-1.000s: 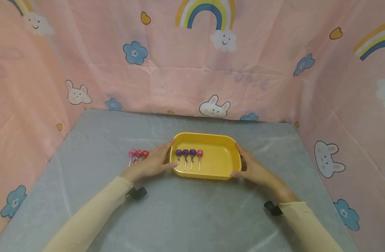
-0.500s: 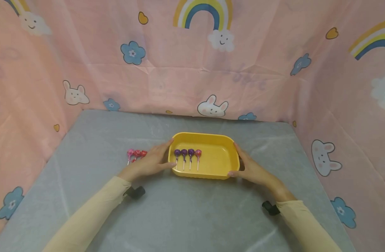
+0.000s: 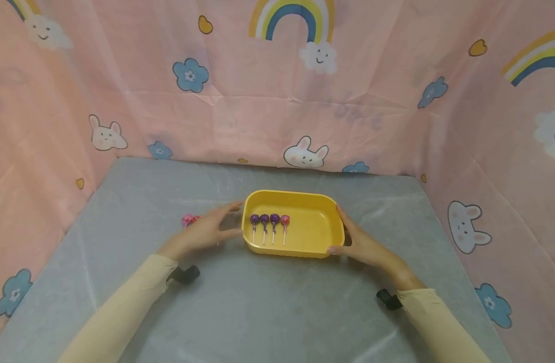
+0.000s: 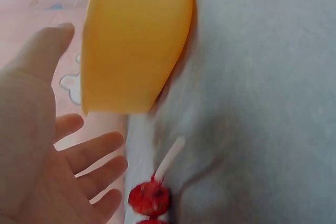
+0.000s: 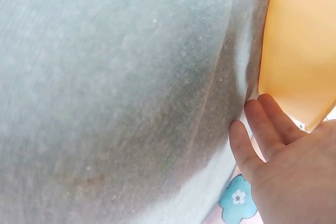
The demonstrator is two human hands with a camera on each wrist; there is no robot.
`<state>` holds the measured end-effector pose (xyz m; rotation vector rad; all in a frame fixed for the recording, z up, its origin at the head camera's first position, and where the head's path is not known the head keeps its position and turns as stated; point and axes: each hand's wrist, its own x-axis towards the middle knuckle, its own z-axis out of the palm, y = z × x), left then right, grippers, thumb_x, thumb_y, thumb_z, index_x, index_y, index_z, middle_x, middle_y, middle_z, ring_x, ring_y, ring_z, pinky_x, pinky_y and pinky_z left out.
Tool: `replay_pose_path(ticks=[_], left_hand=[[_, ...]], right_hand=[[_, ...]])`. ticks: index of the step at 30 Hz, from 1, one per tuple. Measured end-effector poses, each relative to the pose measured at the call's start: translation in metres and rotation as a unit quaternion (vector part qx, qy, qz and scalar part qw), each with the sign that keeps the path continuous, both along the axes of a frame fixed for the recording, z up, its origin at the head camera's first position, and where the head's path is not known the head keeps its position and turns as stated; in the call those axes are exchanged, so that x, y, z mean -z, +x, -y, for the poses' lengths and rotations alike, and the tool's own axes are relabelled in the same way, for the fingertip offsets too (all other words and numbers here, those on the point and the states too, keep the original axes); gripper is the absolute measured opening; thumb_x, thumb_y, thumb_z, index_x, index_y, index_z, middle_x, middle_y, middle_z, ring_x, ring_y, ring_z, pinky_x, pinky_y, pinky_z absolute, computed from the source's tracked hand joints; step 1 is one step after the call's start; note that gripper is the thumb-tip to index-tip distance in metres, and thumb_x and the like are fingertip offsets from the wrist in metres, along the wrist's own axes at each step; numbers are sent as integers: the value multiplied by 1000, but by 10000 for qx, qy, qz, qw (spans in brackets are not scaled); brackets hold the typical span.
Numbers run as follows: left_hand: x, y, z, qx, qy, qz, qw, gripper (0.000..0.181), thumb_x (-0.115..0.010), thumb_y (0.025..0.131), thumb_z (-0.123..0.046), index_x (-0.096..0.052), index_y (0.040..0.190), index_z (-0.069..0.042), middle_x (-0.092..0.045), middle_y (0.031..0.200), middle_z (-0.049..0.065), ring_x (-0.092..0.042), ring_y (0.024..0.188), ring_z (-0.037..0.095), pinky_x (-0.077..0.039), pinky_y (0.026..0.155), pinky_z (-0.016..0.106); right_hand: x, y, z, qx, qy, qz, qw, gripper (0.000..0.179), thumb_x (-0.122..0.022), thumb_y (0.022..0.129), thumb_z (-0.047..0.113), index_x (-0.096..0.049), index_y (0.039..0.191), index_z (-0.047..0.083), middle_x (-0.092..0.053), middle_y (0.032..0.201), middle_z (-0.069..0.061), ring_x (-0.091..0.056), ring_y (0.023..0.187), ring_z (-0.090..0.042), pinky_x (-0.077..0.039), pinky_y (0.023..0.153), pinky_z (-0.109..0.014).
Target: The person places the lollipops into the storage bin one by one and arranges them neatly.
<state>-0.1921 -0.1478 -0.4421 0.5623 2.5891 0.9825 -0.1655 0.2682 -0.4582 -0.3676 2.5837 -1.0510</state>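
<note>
I wear long sleeves of plain pale cream cloth, a little yellowish, the same on both arms. My left sleeve point(image 3: 118, 312) is mostly smooth, with small creases gathering near its cuff point(image 3: 165, 267), and it ends around the wrist. My right sleeve point(image 3: 440, 325) stops there too, its edge slightly uneven. At my left wrist sits a small black camera point(image 3: 188, 275), stubby and rounded at the tip, joined to a dark piece that tucks in by the cloth. A matching black camera point(image 3: 388, 299) is on my right wrist; any markings on either are too small to read. Beyond the cuffs, my left hand point(image 3: 202, 232) and right hand point(image 3: 363, 244) are bare.
</note>
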Motion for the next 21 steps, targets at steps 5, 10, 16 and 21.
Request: replay_pose_path(ticks=[5,10,16,21], left_hand=[[-1,-1,16,-121,129,-140,9997,65,-69,92,-41,-44,149,-24,-46,155,2,-42,144,30,-37,117,54],[1,-5,35,-277,356,-295,9985,50,-68,94,-27,-55,141,-15,-54,147,9,-52,135,35,-47,108,53],[3,-8,58,-606,457,-252,9968,47,-69,94,-25,-58,138,-13,-55,145,11,-59,128,36,-52,102,52],[7,-8,77,-830,425,-429,9947,46,-68,94,-24,-58,137,-11,-55,144,14,-49,137,38,-44,109,58]], right_hand=[[0,0,0,-42,33,15,10000,118,-77,84,43,12,159,24,-4,169,-13,-26,149,-38,-26,119,-63],[-1,0,1,-85,-26,43,10000,117,-77,85,42,14,158,29,-2,169,-13,-24,149,-39,-25,119,-63],[-1,1,1,-26,-84,78,9999,117,-77,85,41,14,158,30,0,169,-13,-20,151,-39,-22,120,-64],[2,1,-1,-33,-148,72,9999,117,-77,85,40,15,158,29,1,169,-12,-16,153,-38,-19,120,-65]])
